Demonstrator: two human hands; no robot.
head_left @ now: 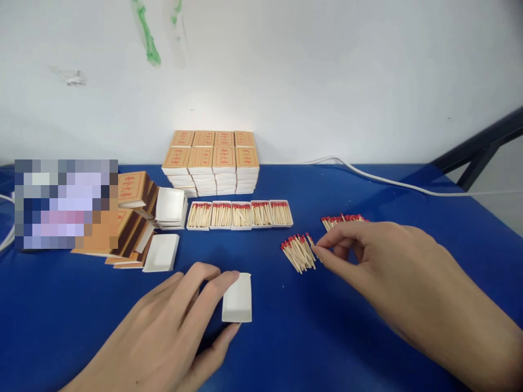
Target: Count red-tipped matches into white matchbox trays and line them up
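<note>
Clamped white oblong card tray [237,304] in left hand [180,310]; pinched right hand [396,283] together at red-headed wooden matchsticks [299,256], short of blue bench's [281,348] back edge.

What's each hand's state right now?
Left hand: closed, holding a white matchbox tray.
Right hand: closed, pinching a red-tipped matchstick.

Your bench [281,348] is blue, tray [237,300] plain white, matches [299,256] pale and red-tipped, box stack [210,158] orange on top (red lettering, white ends).

Wall [327,81]: white, green smears [152,53], grey scuff [74,80] | Tabletop [286,343]: blue | Right edge: dark slanted bar [482,138]
</note>
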